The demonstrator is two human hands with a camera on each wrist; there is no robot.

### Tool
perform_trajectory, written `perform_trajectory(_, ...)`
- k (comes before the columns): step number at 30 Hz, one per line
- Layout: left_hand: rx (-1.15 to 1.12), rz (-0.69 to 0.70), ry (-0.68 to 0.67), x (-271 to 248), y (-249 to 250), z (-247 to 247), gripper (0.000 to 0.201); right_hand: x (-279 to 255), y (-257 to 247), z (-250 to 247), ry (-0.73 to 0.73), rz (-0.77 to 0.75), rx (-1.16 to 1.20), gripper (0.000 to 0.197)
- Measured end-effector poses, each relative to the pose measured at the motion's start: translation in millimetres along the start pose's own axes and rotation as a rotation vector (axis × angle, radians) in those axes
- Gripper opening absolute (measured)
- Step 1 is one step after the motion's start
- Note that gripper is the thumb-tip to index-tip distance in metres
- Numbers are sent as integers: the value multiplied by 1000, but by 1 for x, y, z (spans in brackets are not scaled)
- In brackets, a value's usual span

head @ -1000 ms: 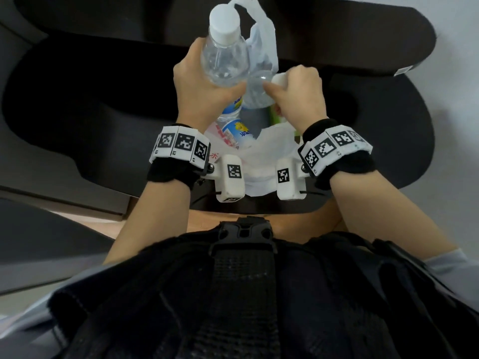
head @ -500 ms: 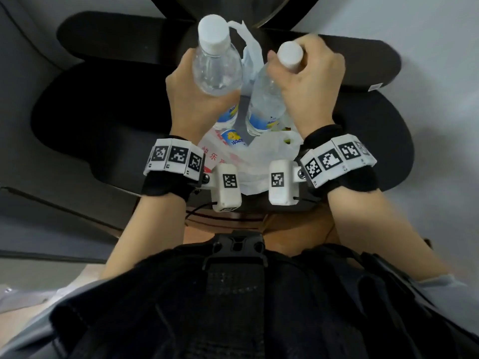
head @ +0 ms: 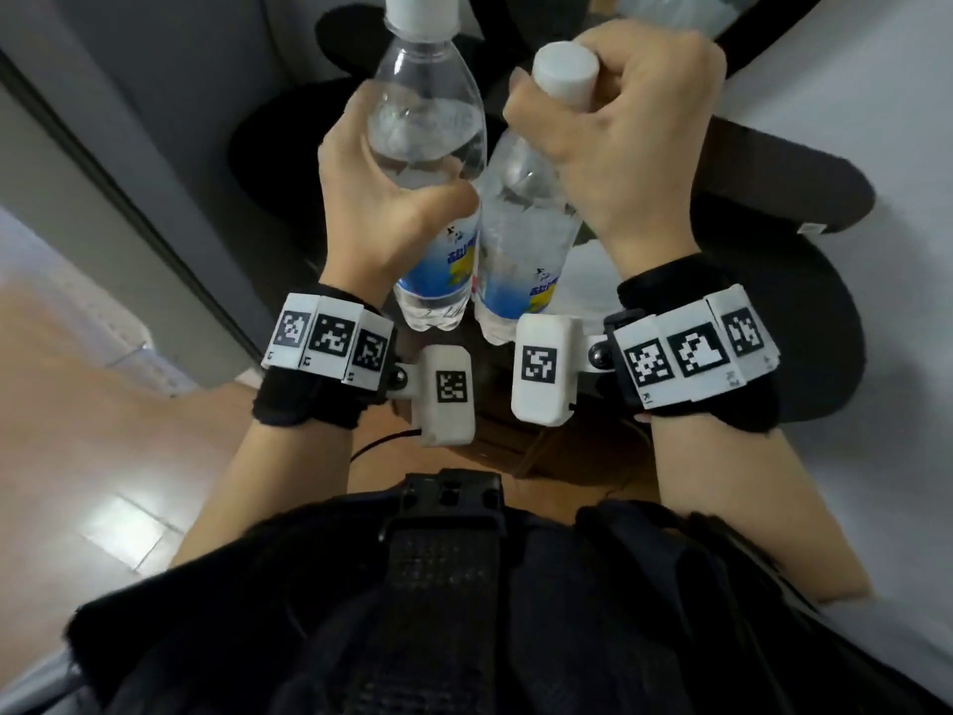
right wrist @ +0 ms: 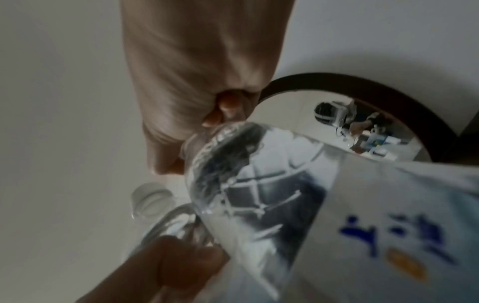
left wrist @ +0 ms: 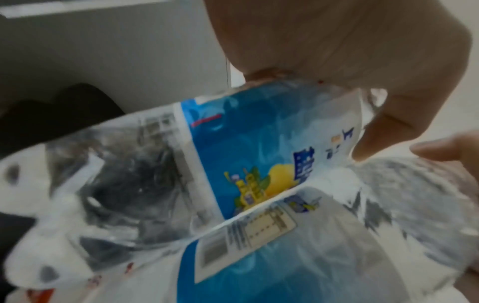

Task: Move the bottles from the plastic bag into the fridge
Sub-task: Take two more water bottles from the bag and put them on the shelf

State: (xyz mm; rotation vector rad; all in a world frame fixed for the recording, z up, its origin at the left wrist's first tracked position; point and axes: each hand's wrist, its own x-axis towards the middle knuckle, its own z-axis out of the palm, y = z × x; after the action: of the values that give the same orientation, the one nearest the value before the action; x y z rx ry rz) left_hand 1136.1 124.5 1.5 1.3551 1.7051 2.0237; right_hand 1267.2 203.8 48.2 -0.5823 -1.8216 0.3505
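Two clear water bottles with white caps and blue-and-yellow labels hang side by side in front of my chest. My left hand [head: 387,209] grips the left bottle [head: 428,121] round its middle, thumb across the front. My right hand [head: 619,126] grips the right bottle [head: 521,234] by its neck, just under the cap. The two bottles touch at their lower halves. In the left wrist view the left bottle's label [left wrist: 259,153] fills the frame. The right wrist view shows the right bottle's shoulder [right wrist: 259,194]. A white bit of the plastic bag [head: 585,281] shows below my right wrist.
A black chair [head: 804,301] stands under and behind the hands. A grey panel [head: 154,147] runs along the left, with wooden floor [head: 103,456] below it. A pale wall is on the right. A round mirror with a dark frame [right wrist: 404,92] shows in the right wrist view.
Both bottles have risen out of the bag and come closer to me. My right hand went from reaching into the bag to holding a bottle by the neck. The view swung left.
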Motion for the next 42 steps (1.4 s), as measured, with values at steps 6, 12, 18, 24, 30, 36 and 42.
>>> perform_trajectory(6, 39, -18, 79, -33, 3, -92, 42, -24, -65, 50, -354, -7, 164, 44)
perform_trajectory(12, 67, -115, 165, -70, 1, -204, 46, -59, -142, 121, -556, -15, 359, 40)
perform_trajectory(18, 171, -140, 346, -101, 7, -323, 39, -93, -224, 207, -667, -39, 579, 42)
perform_trajectory(24, 294, -87, 539, -115, 3, -421, 45, -121, -294, 286, -725, -3, 759, 29)
perform_trajectory(30, 424, -143, 669, -105, -30, -502, 46, -127, -333, 382, -747, -62, 815, 37)
perform_trajectory(36, 516, -121, 703, -53, -78, -583, 41, -110, -362, 497, -808, -85, 838, 36)
perform_trajectory(42, 545, -76, 721, 19, -118, -660, 39, -75, -386, 601, -779, -123, 883, 36)
